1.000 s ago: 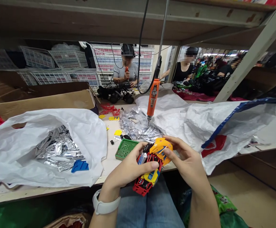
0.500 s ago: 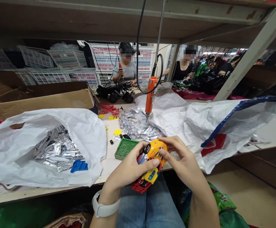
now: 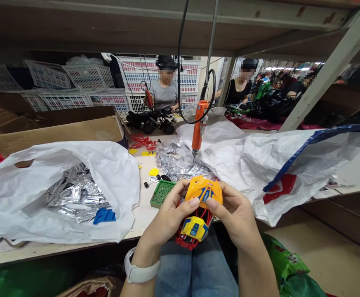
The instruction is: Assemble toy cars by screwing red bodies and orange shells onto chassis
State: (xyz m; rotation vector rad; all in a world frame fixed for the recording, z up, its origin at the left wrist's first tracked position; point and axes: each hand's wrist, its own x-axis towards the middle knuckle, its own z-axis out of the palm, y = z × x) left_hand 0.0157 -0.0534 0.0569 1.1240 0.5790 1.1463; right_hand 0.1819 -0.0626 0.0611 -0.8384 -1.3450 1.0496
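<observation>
Both hands hold a toy car with an orange hood, a red frame and a yellow panel, over the table's front edge. My left hand is closed on its left side, thumb on the orange hood. On the other side, my right hand grips it, thumb also pressed on the hood. Most of the other fingers are hidden beneath the car. Just beyond my left hand lies a green tray with small holes. An orange electric screwdriver hangs above a heap of clear-wrapped silvery pieces.
At left, a white sack holds silvery strips and a blue plastic part. A cardboard box stands behind it. Another white sack spreads at right. Yellow pieces and red frames lie mid-table. Co-workers sit across.
The toy car has turned so its hood and yellow panel face me more squarely. My right thumb has shifted on the hood. Across the table, a co-worker's screwdriver is lower.
</observation>
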